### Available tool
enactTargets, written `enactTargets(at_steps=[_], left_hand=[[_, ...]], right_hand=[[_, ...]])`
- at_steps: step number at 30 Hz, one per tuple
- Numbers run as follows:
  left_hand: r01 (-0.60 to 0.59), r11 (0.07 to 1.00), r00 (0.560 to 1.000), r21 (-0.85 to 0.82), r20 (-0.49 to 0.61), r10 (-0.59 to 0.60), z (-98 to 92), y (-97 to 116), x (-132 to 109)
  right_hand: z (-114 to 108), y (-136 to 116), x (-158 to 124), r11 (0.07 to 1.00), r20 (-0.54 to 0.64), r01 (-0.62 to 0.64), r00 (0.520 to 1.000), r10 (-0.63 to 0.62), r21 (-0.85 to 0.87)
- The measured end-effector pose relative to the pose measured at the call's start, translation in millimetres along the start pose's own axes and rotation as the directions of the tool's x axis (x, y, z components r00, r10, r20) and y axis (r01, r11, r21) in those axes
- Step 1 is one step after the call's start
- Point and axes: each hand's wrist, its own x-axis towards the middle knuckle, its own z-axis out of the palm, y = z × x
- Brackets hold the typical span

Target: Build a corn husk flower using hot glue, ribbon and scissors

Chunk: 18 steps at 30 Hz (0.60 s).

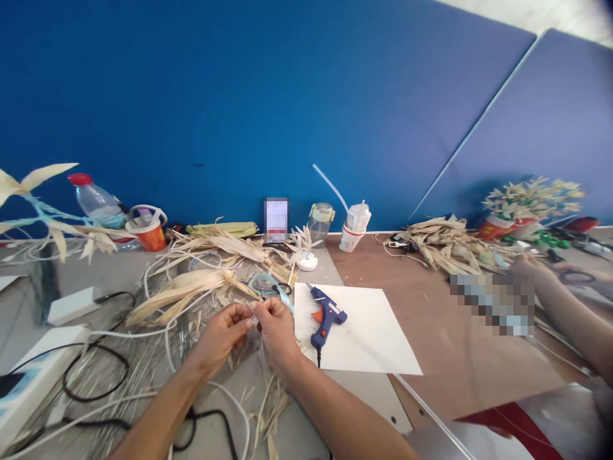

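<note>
My left hand point(221, 335) and my right hand point(274, 329) meet over the table, fingertips pinched together on a thin pale strip of dried husk point(253, 309). Both hands are closed around it. More dried husk leaves point(191, 291) lie heaped just beyond my hands. A blue glue gun point(325, 314) rests on a white sheet of paper point(368, 335) right of my right hand. Scissors with light blue handles point(269, 285) lie behind my fingers.
A red-capped bottle point(96, 199), an orange cup point(151, 235), a jar point(320, 220) and a white cup with a straw point(353, 229) stand along the blue wall. Black cables point(96, 377) and a white power strip point(29, 377) lie left. Another person's arm point(569, 313) reaches in at right.
</note>
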Motion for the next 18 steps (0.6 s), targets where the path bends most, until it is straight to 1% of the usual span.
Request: enactTargets(at_steps=[3, 6, 9, 12, 16, 18], left_hand=[[-0.012, 1.0, 1.0, 0.019, -0.006, 0.012, 0.2, -2.0, 0.5], [-0.025, 0.999, 1.0, 0.032, -0.001, 0.025, -0.8, -3.4, 0.7], [-0.051, 0.993, 0.998, 0.107, -0.017, 0.053, -1.5, -4.9, 0.9], [-0.058, 0.985, 0.998, 0.165, -0.021, 0.063, -2.7, -7.0, 1.8], [-0.1, 0.988, 0.991, 0.121, -0.071, 0.11, -6.2, -8.4, 3.3], [-0.132, 0.989, 0.989, 0.073, -0.06, 0.136, -7.6, -7.2, 3.8]], right_hand=[[0.9, 2.8, -1.0, 1.0, -0.008, -0.001, 1.0, 0.001, -0.014], [1.2, 3.8, -0.8, 1.0, 0.01, -0.018, 1.0, 0.017, 0.019], [0.9, 4.2, -0.1, 0.999, 0.027, -0.014, 1.0, 0.012, 0.044], [0.0, 4.8, 0.6, 1.0, 0.013, 0.001, 1.0, -0.001, 0.03], [-1.4, 6.0, 2.0, 1.0, -0.011, -0.011, 1.0, 0.011, 0.019], [-2.0, 6.7, 3.0, 1.0, -0.02, -0.014, 1.0, 0.014, -0.006]])
